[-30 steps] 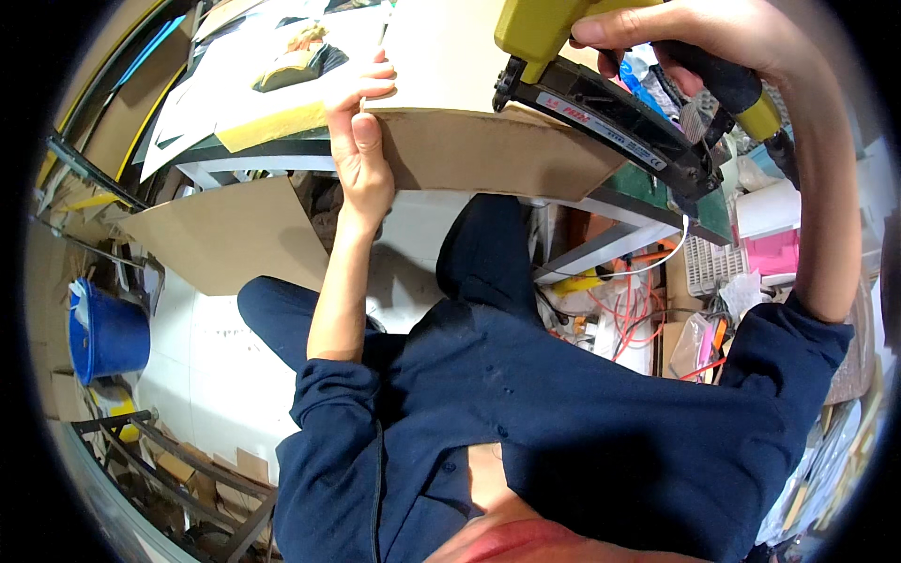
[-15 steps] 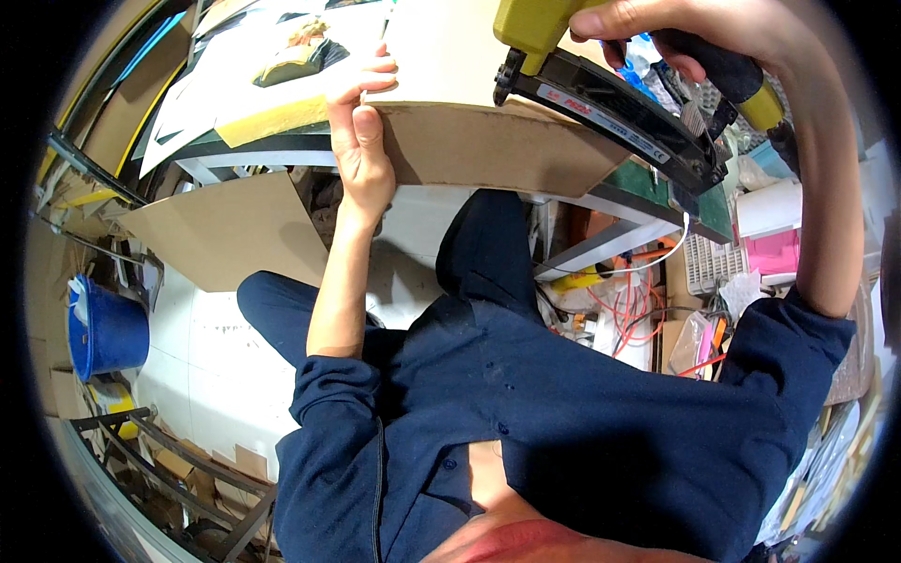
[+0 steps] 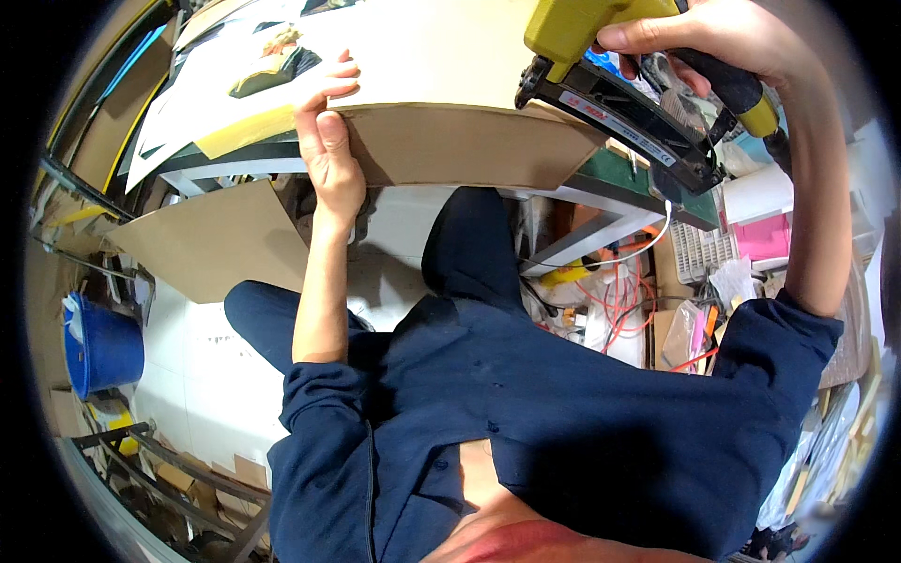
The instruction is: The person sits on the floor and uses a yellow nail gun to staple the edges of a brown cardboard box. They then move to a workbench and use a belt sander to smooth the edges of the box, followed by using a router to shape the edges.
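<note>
Your right hand arches high, gripping the nail gun; left hand upright, looks clamped on the brown board.

The yellow-and-black nail gun is over the right part of the flat brown board along the green-topped workbench's near edge. Below left is a flat tan panel; farther left, a round blue plastic bucket.
</note>
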The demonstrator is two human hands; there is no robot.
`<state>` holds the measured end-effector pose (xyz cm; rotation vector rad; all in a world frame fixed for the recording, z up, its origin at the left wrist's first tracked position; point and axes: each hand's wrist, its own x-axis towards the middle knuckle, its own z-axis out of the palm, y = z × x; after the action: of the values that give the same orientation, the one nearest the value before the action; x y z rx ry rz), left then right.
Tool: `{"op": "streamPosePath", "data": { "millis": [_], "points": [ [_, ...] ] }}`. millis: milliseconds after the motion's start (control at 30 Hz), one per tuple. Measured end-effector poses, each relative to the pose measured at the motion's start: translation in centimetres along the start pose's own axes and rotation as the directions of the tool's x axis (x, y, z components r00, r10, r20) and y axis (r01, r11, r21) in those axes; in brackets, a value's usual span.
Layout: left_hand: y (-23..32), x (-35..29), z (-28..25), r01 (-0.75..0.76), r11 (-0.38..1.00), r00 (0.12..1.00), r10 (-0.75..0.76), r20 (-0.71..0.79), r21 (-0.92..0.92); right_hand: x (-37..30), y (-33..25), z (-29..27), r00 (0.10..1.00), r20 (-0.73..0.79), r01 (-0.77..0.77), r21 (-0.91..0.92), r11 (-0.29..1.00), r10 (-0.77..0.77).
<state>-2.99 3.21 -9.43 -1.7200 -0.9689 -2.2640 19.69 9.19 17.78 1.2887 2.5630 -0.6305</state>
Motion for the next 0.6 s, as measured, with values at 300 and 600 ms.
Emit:
{"op": "streamPosePath", "data": {
  "millis": [300, 600],
  "points": [
    [0.2, 0.0, 0.2, -0.004, 1.000, 1.000, 0.005, -0.006, 0.009, -1.2, -0.4, -0.1, 0.997, -0.015, -0.072, -0.011, 0.997, 0.072],
    [0.2, 0.2, 1.0, -0.014, 1.000, 1.000, 0.014, -0.011, 0.022, -3.3, -2.3, 2.3, 0.956, -0.292, -0.073, -0.232, 0.970, 0.002]
  ]
}}
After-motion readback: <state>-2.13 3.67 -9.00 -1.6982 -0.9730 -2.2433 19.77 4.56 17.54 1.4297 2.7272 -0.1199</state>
